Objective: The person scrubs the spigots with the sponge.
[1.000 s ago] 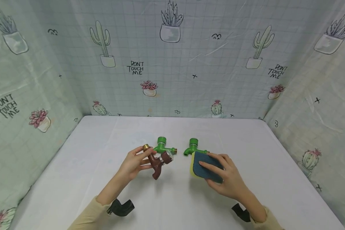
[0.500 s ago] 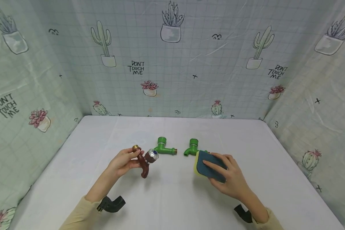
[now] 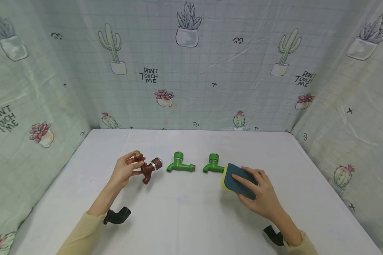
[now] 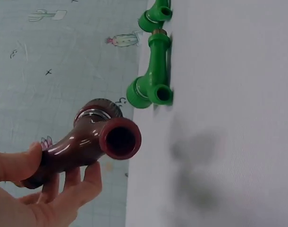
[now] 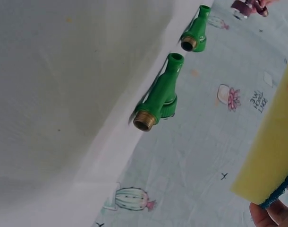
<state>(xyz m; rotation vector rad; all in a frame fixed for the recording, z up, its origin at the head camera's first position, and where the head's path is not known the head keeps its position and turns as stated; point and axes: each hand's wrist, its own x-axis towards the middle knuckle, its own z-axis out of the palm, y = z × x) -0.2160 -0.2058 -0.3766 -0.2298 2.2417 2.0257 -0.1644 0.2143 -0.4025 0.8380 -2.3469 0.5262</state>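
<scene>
My left hand [image 3: 123, 171] pinches a dark brown faucet [image 3: 148, 170] by its brass-threaded inlet end, above the table. In the left wrist view the open spout of the brown faucet [image 4: 82, 144] faces the camera. My right hand [image 3: 258, 193] grips a sponge [image 3: 240, 180], blue scouring side up and yellow foam beneath, raised off the table. Two green faucets lie on the table between the hands: the left green faucet [image 3: 180, 163] shows whole, while the sponge covers the inlet end of the right green faucet [image 3: 214, 164] in the head view.
A white table [image 3: 185, 219] lies under everything. Patterned cloth [image 3: 198, 71] with cactus drawings hangs behind it and along both sides. A black curved piece sits at each wrist, the left piece [image 3: 118, 215] and the right piece [image 3: 273, 235].
My left hand has carried the brown faucet leftward and slightly up, away from the left green faucet, turning it on the way. The right hand with the sponge has shifted a little right.
</scene>
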